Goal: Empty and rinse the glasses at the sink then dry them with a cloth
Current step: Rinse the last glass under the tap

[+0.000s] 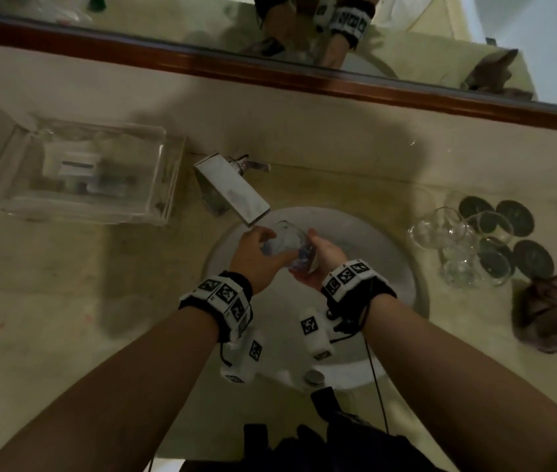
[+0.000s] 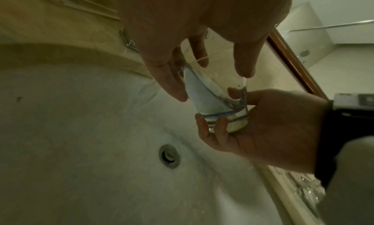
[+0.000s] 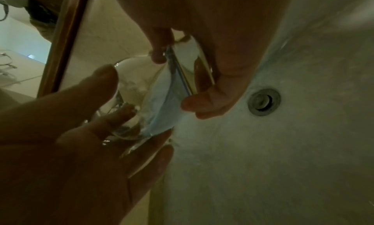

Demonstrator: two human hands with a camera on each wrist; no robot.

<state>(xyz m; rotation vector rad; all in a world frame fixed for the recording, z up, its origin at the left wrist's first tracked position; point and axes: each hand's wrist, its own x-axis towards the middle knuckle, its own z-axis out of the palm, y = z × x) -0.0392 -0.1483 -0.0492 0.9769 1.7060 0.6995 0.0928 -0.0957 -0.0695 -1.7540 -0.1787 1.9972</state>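
A clear glass [image 1: 289,241] with some water in it hangs tilted over the white sink [image 1: 379,247], just below the faucet spout [image 1: 236,192]. My left hand [image 1: 270,248] grips its upper part; in the left wrist view the left fingers [image 2: 242,65] wrap the rim of the glass [image 2: 210,98], and one finger seems to reach inside. My right hand [image 1: 313,253] cups the base, and there its fingers [image 2: 212,129] curl under the thick bottom. The right wrist view shows the right hand [image 3: 202,90] on the glass [image 3: 161,110] above the drain [image 3: 264,102].
Several empty glasses [image 1: 454,240] stand on the counter right of the sink beside dark round coasters [image 1: 515,216]. A brown cloth [image 1: 556,318] lies crumpled near the right edge. A clear box [image 1: 90,172] sits at left. A wood-framed mirror [image 1: 270,76] runs along the back.
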